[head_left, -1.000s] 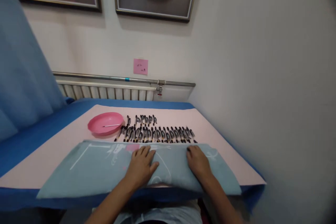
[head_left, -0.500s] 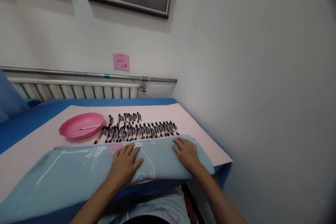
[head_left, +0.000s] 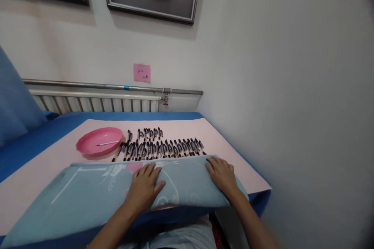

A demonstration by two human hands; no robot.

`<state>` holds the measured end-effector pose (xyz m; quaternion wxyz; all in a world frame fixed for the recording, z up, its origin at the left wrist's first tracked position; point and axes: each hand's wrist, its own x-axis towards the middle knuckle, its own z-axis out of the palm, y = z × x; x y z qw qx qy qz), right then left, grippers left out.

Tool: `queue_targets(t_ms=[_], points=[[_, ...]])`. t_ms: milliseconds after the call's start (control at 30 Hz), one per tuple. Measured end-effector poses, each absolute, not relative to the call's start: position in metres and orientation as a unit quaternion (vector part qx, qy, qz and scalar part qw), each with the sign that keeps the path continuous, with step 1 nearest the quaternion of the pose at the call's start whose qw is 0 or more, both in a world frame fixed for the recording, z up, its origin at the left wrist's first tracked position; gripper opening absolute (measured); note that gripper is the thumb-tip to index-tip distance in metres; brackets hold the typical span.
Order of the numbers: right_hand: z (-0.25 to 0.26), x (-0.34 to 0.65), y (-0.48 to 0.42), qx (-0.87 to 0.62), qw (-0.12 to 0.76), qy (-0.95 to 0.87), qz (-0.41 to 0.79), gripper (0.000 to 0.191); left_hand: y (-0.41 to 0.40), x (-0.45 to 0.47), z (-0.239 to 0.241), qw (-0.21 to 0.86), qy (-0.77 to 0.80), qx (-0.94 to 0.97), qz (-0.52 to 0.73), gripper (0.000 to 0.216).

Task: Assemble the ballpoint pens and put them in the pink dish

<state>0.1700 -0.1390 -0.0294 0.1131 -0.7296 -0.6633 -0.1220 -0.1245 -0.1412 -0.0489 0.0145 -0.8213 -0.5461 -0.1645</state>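
Observation:
A pale blue-green folded cloth (head_left: 96, 198) with white line drawings and a pink patch lies along the near side of the table. My left hand (head_left: 145, 186) rests palm down on its middle, fingers stretched out and thumb apart. Near the cloth's right end, my right hand (head_left: 223, 175) lies flat on it with the fingers extended; neither hand grips anything. Just beyond the cloth's far edge are rows of black-capped pens (head_left: 163, 148), several of them close together. The cloth partly hides the lowest row.
A pink scalloped dish (head_left: 87, 146) holding one thin white pen (head_left: 109, 143) stands left of the pens. Pink paper (head_left: 233, 155) covers much of the blue tablecloth (head_left: 163, 116). A wall (head_left: 292, 105) bounds the right side; a radiator (head_left: 96, 103) and pipe run behind. Blue fabric (head_left: 17, 105) shows far left.
My right hand has slid a little to the right along the cloth. My left hand stays about where it was on it. The whole view has shifted slightly.

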Motion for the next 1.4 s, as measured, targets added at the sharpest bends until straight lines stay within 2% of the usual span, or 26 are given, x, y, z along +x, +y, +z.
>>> queue_targets(t_ms=[967, 1200, 1400], points=[[-0.026, 0.168, -0.135, -0.738, 0.084, -0.659, -0.12, 0.036, -0.15, -0.135, -0.041, -0.02, -0.545, -0.815, -0.195, 0.043], [-0.027, 0.169, -0.135, -0.736, 0.081, -0.66, -0.126, 0.037, -0.165, -0.189, -0.054, 0.04, -0.601, -0.764, -0.23, 0.037], [-0.027, 0.168, -0.134, -0.739, 0.077, -0.658, -0.125, 0.037, -0.172, -0.284, -0.057, 0.086, -0.73, -0.656, -0.174, 0.043]])
